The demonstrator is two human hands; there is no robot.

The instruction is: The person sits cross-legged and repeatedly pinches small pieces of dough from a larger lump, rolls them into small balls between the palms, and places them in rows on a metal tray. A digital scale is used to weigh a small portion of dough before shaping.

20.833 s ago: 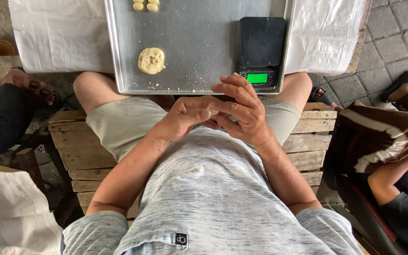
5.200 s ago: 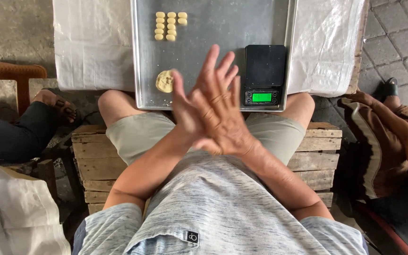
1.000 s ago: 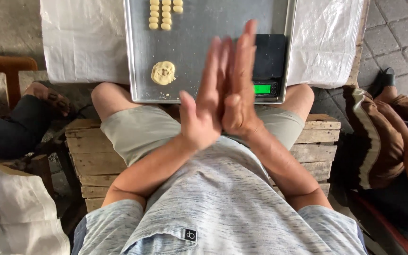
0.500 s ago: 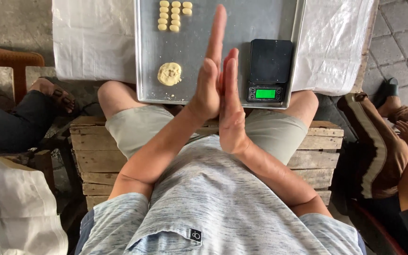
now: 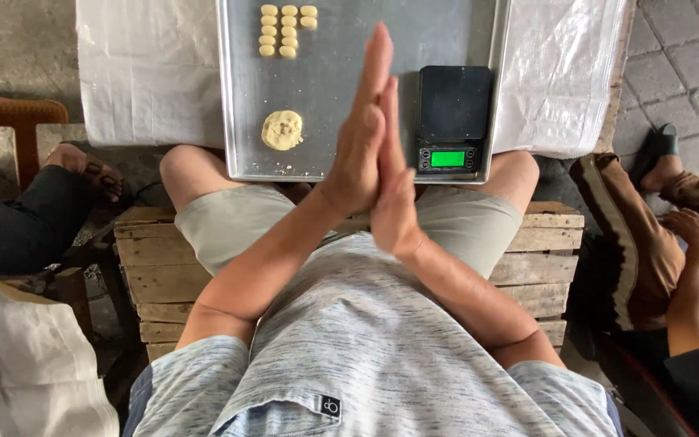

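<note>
Fingers (image 5: 378, 65) straight, left hand (image 5: 357, 150) and right hand (image 5: 394, 190) press palm to palm; anything between them is hidden. Beyond, a metal tray (image 5: 341, 97) holds a dough lump (image 5: 282, 130), small pieces (image 5: 285, 28) far left, a scale (image 5: 453, 117) right.

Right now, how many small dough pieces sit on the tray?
12 dough pieces on the tray, far left: columns of five, five, two. More may lie past the picture's top.
</note>
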